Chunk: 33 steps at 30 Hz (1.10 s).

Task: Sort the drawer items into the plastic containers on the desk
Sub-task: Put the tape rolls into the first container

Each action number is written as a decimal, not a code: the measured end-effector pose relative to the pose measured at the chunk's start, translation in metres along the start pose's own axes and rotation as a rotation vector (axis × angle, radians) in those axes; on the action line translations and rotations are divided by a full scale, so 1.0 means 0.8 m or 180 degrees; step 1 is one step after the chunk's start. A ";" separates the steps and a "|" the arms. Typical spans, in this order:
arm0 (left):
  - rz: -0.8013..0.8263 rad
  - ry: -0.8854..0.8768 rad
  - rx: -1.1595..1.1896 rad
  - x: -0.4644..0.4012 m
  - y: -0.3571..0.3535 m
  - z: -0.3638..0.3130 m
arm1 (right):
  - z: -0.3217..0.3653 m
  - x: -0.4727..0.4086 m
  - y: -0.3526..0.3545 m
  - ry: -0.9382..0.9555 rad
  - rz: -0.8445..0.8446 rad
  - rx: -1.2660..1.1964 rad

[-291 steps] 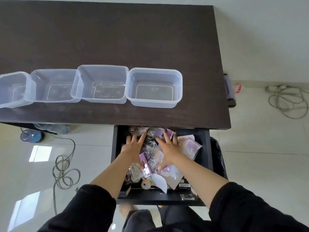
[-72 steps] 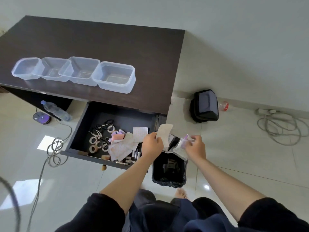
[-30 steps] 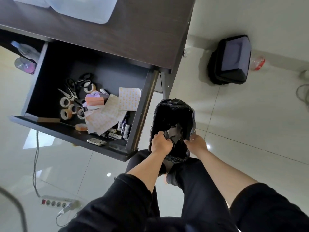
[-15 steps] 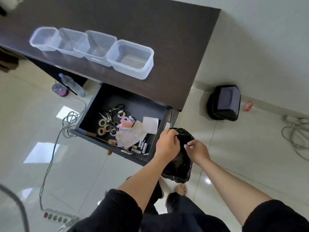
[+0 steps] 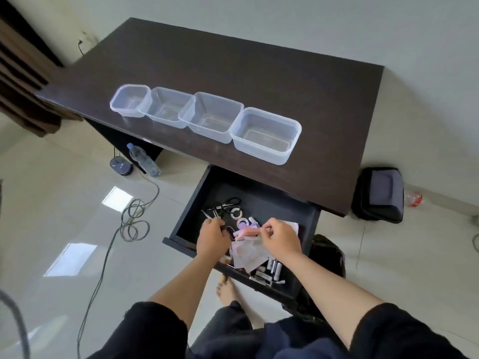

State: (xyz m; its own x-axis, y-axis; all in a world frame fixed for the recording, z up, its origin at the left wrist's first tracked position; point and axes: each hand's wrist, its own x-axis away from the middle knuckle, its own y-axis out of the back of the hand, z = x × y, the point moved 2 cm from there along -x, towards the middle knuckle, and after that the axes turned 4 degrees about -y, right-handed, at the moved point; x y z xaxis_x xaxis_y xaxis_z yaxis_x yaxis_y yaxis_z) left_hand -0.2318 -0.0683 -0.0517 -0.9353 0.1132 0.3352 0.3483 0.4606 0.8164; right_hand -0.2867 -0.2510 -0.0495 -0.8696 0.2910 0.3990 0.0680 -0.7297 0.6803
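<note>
Several clear plastic containers stand empty in a row on the dark desk (image 5: 259,73), from the leftmost container (image 5: 117,102) to the rightmost container (image 5: 295,141). Below the desk, the black drawer (image 5: 193,203) is pulled out. It holds scissors (image 5: 229,202), tape rolls (image 5: 236,211), a purple tape dispenser (image 5: 243,224), a pink block (image 5: 247,231), paper sheets (image 5: 246,253) and batteries (image 5: 274,268). My left hand (image 5: 212,238) curls over small metal scissors (image 5: 208,215) at the drawer's left. My right hand (image 5: 281,237) pinches the right end of the pink block.
A bin lined with a black bag (image 5: 328,255) stands on the floor right of the drawer. A black bag (image 5: 378,195) lies by the wall. A water bottle (image 5: 143,159) and loose cables (image 5: 133,221) are on the floor at left.
Both hands have left the black bin and moved left into the drawer. The view has swung up, and the whole desk with its containers shows again.
</note>
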 end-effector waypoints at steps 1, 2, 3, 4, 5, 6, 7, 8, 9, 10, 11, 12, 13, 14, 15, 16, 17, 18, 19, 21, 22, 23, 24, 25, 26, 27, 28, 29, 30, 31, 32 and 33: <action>0.0034 0.0017 -0.0014 -0.014 0.009 0.015 | 0.012 -0.006 -0.019 0.0041 0.0148 0.0108; 0.0079 0.0013 -0.0033 -0.026 0.016 0.027 | 0.024 -0.011 -0.038 0.0043 0.0278 0.0177; 0.0153 0.0003 -0.0058 -0.039 0.023 0.038 | 0.034 -0.015 -0.057 0.0015 0.0387 0.0175; 0.0252 -0.0010 -0.0084 -0.051 0.027 0.048 | 0.044 -0.016 -0.073 -0.0041 0.0480 0.0115; 0.0364 -0.0019 -0.0104 -0.063 0.029 0.057 | 0.053 -0.017 -0.088 -0.0102 0.0527 0.0031; 0.0487 -0.0029 -0.0135 -0.074 0.029 0.062 | 0.061 -0.018 -0.100 -0.0154 0.0524 -0.0033; 0.0603 -0.0043 -0.0177 -0.083 0.029 0.067 | 0.068 -0.020 -0.109 -0.0167 0.0482 -0.0061; 0.0721 -0.0056 -0.0234 -0.091 0.028 0.069 | 0.074 -0.022 -0.118 -0.0158 0.0439 -0.0031; 0.0849 -0.0072 -0.0297 -0.096 0.024 0.073 | 0.077 -0.023 -0.125 -0.0135 0.0411 0.0041; 0.0965 -0.0105 -0.0369 -0.101 0.021 0.076 | 0.080 -0.024 -0.132 -0.0100 0.0418 0.0132; 0.1060 -0.0144 -0.0426 -0.103 0.017 0.080 | 0.081 -0.025 -0.138 -0.0048 0.0452 0.0243; 0.1135 -0.0172 -0.0460 -0.104 0.014 0.082 | 0.080 -0.026 -0.143 0.0011 0.0490 0.0384; 0.1169 -0.0190 -0.0467 -0.106 0.011 0.086 | 0.078 -0.028 -0.147 0.0061 0.0530 0.0552; 0.1176 -0.0192 -0.0468 -0.107 0.010 0.089 | 0.075 -0.030 -0.150 0.0103 0.0576 0.0731; 0.1164 -0.0197 -0.0471 -0.108 0.008 0.093 | 0.072 -0.032 -0.153 0.0141 0.0611 0.0898; 0.1166 -0.0224 -0.0501 -0.109 0.007 0.095 | 0.070 -0.034 -0.156 0.0180 0.0635 0.1049; 0.1185 -0.0274 -0.0542 -0.111 0.006 0.096 | 0.069 -0.037 -0.158 0.0214 0.0651 0.1170; 0.1215 -0.0320 -0.0576 -0.112 0.005 0.098 | 0.068 -0.038 -0.160 0.0223 0.0665 0.1251; 0.1259 -0.0354 -0.0591 -0.113 0.004 0.099 | 0.068 -0.040 -0.162 0.0226 0.0657 0.1300; 0.1400 -0.0405 -0.0624 -0.113 0.002 0.103 | 0.068 -0.043 -0.163 0.0257 0.0611 0.1368; 0.1483 -0.0420 -0.0647 -0.112 0.001 0.106 | 0.068 -0.045 -0.163 0.0297 0.0617 0.1416; 0.1546 -0.0436 -0.0673 -0.111 -0.001 0.109 | 0.066 -0.047 -0.163 0.0350 0.0652 0.1480; 0.1586 -0.0450 -0.0707 -0.110 -0.002 0.111 | 0.064 -0.048 -0.163 0.0406 0.0714 0.1548; 0.1601 -0.0464 -0.0738 -0.109 -0.003 0.113 | 0.061 -0.050 -0.163 0.0460 0.0774 0.1612; 0.1601 -0.0467 -0.0753 -0.109 -0.004 0.113 | 0.059 -0.050 -0.163 0.0504 0.0810 0.1665; 0.1590 -0.0465 -0.0755 -0.109 -0.005 0.114 | 0.057 -0.052 -0.162 0.0550 0.0801 0.1704; 0.1571 -0.0458 -0.0757 -0.110 -0.006 0.113 | 0.056 -0.053 -0.161 0.0592 0.0760 0.1734; 0.1547 -0.0449 -0.0771 -0.110 -0.007 0.113 | 0.055 -0.055 -0.159 0.0614 0.0708 0.1747; 0.1511 -0.0429 -0.0794 -0.110 -0.008 0.113 | 0.054 -0.056 -0.157 0.0602 0.0669 0.1731; 0.1473 -0.0406 -0.0828 -0.110 -0.009 0.114 | 0.053 -0.058 -0.155 0.0582 0.0627 0.1691; 0.1434 -0.0377 -0.0855 -0.110 -0.010 0.114 | 0.053 -0.059 -0.154 0.0544 0.0578 0.1650; 0.1404 -0.0362 -0.0882 -0.110 -0.011 0.114 | 0.052 -0.060 -0.152 0.0495 0.0495 0.1622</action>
State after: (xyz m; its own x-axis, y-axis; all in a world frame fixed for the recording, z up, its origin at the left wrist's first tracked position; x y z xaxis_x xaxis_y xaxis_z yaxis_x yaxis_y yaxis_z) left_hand -0.1584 -0.0021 -0.1310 -0.6917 0.3453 0.6343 0.6991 0.0997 0.7081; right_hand -0.2332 -0.1507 -0.1254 -0.8897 0.0806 0.4493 0.3959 -0.3538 0.8474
